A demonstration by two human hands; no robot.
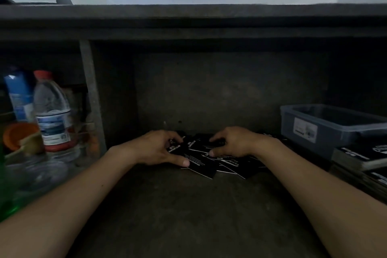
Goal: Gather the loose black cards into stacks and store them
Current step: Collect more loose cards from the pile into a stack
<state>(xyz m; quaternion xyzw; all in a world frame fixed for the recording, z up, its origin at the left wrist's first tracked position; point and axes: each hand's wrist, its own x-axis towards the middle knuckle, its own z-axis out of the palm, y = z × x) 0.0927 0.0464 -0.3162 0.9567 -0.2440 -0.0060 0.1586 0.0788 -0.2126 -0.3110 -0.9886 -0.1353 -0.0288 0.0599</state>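
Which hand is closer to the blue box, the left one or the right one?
Right. The right hand is on the black cards, left of the blue box. The left hand is on the same pile, farther left, with the right hand between.

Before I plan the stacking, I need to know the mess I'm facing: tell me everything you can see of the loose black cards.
The loose black cards are thin, paper-like rectangles, black with white print and pale edges. They lie in a messy overlapping heap at mixed angles on the dark shelf floor. The left hand and right hand grip the heap from either side with curled fingers.
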